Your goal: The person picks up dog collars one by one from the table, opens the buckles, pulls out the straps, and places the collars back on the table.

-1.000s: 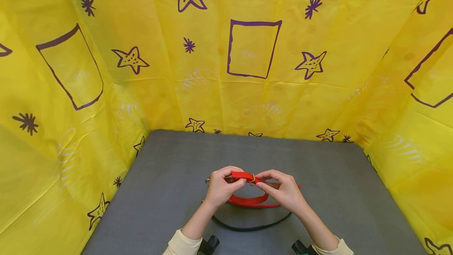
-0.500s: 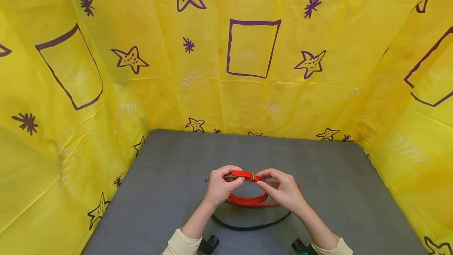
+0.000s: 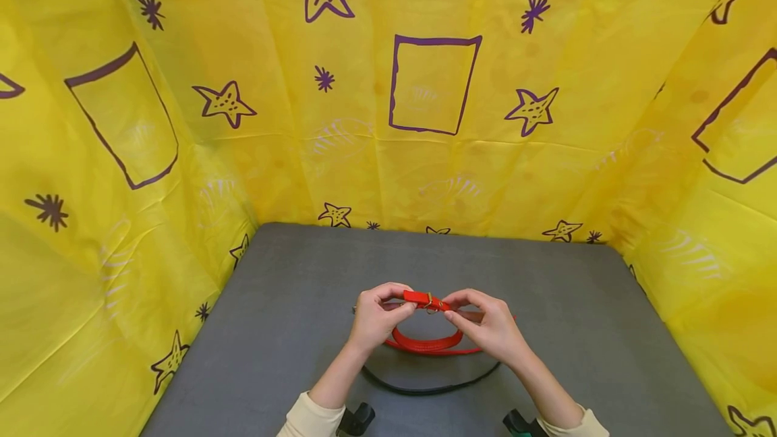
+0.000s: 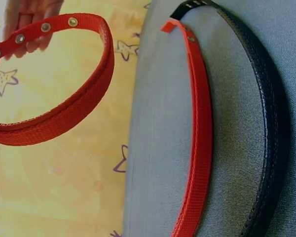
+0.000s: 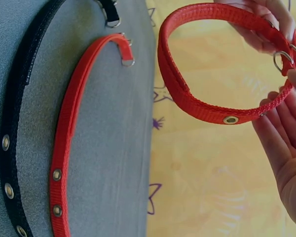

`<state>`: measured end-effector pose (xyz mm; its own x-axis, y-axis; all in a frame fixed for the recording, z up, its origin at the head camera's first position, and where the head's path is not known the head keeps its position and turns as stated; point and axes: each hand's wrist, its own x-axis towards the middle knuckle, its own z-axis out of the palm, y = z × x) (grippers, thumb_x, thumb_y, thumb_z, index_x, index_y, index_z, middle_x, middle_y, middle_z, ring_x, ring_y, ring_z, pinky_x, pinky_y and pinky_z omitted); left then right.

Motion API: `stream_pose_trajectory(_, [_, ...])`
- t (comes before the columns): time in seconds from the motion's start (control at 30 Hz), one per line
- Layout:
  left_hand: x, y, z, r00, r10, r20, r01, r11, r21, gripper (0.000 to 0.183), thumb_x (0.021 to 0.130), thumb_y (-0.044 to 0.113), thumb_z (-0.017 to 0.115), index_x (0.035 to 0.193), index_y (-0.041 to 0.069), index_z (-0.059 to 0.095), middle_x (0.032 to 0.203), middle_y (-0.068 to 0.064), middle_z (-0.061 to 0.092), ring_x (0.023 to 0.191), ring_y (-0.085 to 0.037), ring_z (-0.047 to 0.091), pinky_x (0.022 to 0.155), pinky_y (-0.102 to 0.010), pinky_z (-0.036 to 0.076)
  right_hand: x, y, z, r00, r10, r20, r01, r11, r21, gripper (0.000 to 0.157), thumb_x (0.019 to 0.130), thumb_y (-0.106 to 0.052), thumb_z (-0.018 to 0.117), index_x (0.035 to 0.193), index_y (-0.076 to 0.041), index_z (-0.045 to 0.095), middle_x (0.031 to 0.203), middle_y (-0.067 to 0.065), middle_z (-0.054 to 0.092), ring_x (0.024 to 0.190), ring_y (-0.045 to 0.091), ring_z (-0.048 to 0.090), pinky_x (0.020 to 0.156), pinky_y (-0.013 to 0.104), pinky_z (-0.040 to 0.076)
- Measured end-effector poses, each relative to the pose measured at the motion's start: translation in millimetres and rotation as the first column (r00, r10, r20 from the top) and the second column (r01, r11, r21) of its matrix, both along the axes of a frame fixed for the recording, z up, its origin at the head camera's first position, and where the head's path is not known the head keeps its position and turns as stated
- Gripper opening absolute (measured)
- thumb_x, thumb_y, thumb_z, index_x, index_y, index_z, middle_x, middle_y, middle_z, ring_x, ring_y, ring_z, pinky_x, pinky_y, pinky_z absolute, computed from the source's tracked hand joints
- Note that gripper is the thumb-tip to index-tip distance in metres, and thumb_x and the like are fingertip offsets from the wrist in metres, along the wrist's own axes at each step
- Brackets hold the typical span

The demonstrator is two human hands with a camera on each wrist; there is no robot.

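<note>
Both hands hold a red dog collar above the table, its strap closed in a loop. My left hand pinches it left of the brass-coloured buckle, where a flat strap end sticks out. On the other side, my right hand pinches the strap between thumb and fingers. A metal ring hangs by the buckle. Metal eyelets line the strap. Beneath lie a second red collar, stretched in a curve, and a black collar nearer the body.
The grey table is enclosed at the back and sides by yellow cloth printed with starfish. Dark devices sit at both wrists, below cream sleeves.
The buckle and ring have shifted slightly left, and more strap shows between the buckle and my right fingertips. Both hands keep their pinch; the collars on the table have not moved.
</note>
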<state>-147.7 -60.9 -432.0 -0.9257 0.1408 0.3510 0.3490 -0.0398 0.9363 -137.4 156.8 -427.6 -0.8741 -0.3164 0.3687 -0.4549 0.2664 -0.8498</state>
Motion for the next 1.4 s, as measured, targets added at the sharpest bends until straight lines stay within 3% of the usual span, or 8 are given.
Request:
stream_pose_trajectory(0.2, [1.6, 1.4, -1.2, 1.000, -0.009, -0.013, 0.008, 1.000, -0.014, 0.008, 0.080, -0.012, 0.070, 0.087, -0.009, 0.071, 0.089, -0.021, 0.069, 0.074, -0.009, 0.066, 0.069, -0.028, 0.058, -10.2, 4.2, -21.4, 0.999, 0.037, -0.001, -0.037, 0.999, -0.023, 0.023, 0.086, -0.007, 0.075, 0.108, -0.011, 0.070, 0.103, 0.003, 0.070, 0.095, 0.015, 0.067, 0.082, 0.034, 0.056])
stream_pose_trajectory(0.57, [3.8, 0.8, 4.1, 0.996, -0.070, -0.052, 0.064, 0.992, -0.110, 0.008, 0.080, -0.009, 0.072, 0.087, -0.006, 0.071, 0.088, -0.018, 0.069, 0.078, -0.015, 0.068, 0.074, -0.037, 0.058, -10.6, 0.0, -19.4, 0.996, 0.057, -0.061, -0.060, 0.997, -0.042, 0.017, 0.089, -0.014, 0.072, 0.105, -0.017, 0.071, 0.100, -0.001, 0.070, 0.089, 0.019, 0.069, 0.078, 0.038, 0.057])
stream_pose_trajectory(0.77, [2.6, -5.3, 7.2, 0.992, -0.126, 0.002, 0.123, 0.963, -0.239, 0.020, 0.081, 0.000, 0.076, 0.101, -0.002, 0.071, 0.095, -0.010, 0.071, 0.084, -0.018, 0.069, 0.079, -0.037, 0.057, -10.9, 1.9, -21.0, 0.996, 0.057, -0.068, -0.058, 0.998, -0.019, 0.015, 0.088, -0.013, 0.073, 0.103, -0.017, 0.071, 0.099, -0.002, 0.069, 0.089, 0.017, 0.069, 0.079, 0.037, 0.057])
stream_pose_trajectory(1.0, [-11.4, -4.7, -18.7, 0.991, -0.131, -0.008, 0.122, 0.941, -0.315, 0.028, 0.078, 0.015, 0.084, 0.104, 0.010, 0.074, 0.095, 0.000, 0.072, 0.083, -0.013, 0.067, 0.076, -0.031, 0.057, -11.0, 1.9, -23.7, 0.996, 0.062, -0.070, -0.061, 0.998, 0.011, 0.015, 0.089, -0.016, 0.073, 0.103, -0.018, 0.070, 0.098, -0.004, 0.069, 0.092, 0.014, 0.067, 0.080, 0.036, 0.057])
stream_pose_trajectory(1.17, [-14.5, -3.9, -20.1, 0.987, -0.152, -0.049, 0.128, 0.938, -0.322, 0.022, 0.077, 0.023, 0.085, 0.096, 0.017, 0.076, 0.089, 0.005, 0.071, 0.078, -0.008, 0.067, 0.072, -0.026, 0.057, -12.0, 1.1, -25.0, 0.994, 0.069, -0.080, -0.067, 0.997, 0.030, 0.015, 0.089, -0.017, 0.073, 0.103, -0.019, 0.070, 0.098, -0.005, 0.069, 0.092, 0.014, 0.067, 0.080, 0.035, 0.057])
stream_pose_trajectory(1.4, [-16.8, -4.9, -20.5, 0.981, -0.186, -0.050, 0.159, 0.927, -0.339, 0.021, 0.078, 0.023, 0.084, 0.096, 0.015, 0.077, 0.086, 0.006, 0.071, 0.075, -0.007, 0.067, 0.070, -0.025, 0.057, -13.2, 0.8, -27.1, 0.992, 0.075, -0.102, -0.072, 0.997, 0.037, 0.016, 0.088, -0.015, 0.073, 0.103, -0.020, 0.070, 0.097, -0.006, 0.068, 0.090, 0.013, 0.066, 0.079, 0.037, 0.057])
